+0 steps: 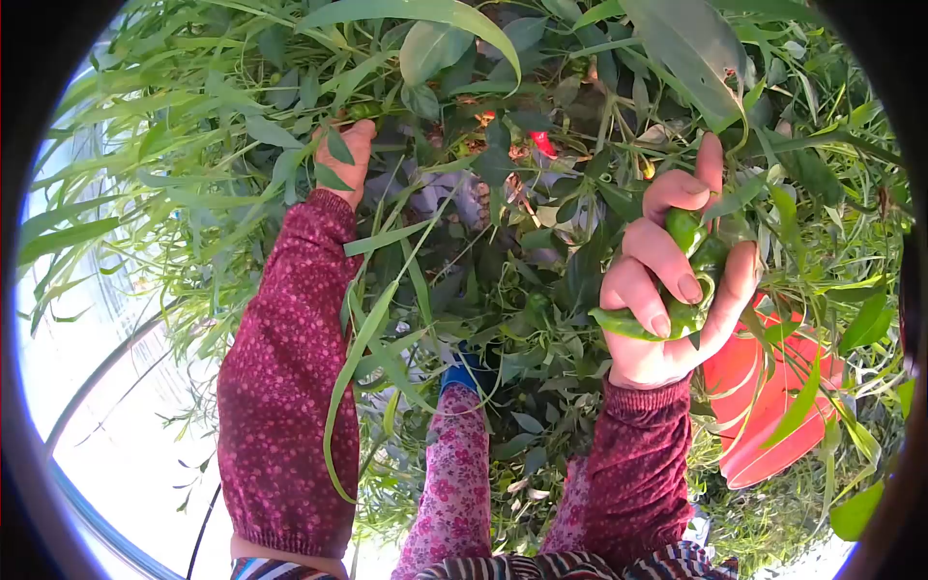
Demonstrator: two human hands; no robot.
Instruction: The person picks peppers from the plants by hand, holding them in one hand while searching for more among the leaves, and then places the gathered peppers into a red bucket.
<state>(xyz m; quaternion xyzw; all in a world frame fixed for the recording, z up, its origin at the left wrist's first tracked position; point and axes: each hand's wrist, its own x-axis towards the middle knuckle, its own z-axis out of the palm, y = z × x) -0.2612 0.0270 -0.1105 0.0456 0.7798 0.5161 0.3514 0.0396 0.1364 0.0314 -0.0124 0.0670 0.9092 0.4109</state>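
My right hand (667,280), palm up, is curled round green peppers (684,230), with its index finger stretched up toward the leaves. A long curved pepper (628,323) sticks out to the left under its fingers. My left hand (350,159) reaches into the foliage at the upper left; leaves cover part of it and its fingertips are hidden, so what it touches does not show. Between and beyond the hands, a red pepper (543,144) hangs low among the dark leaves.
A red bucket (773,406) stands at the right, partly behind leaves. Dense plants (522,290) and long grass blades surround both arms. White sheeting and a dark hose lie at the left. My legs show below.
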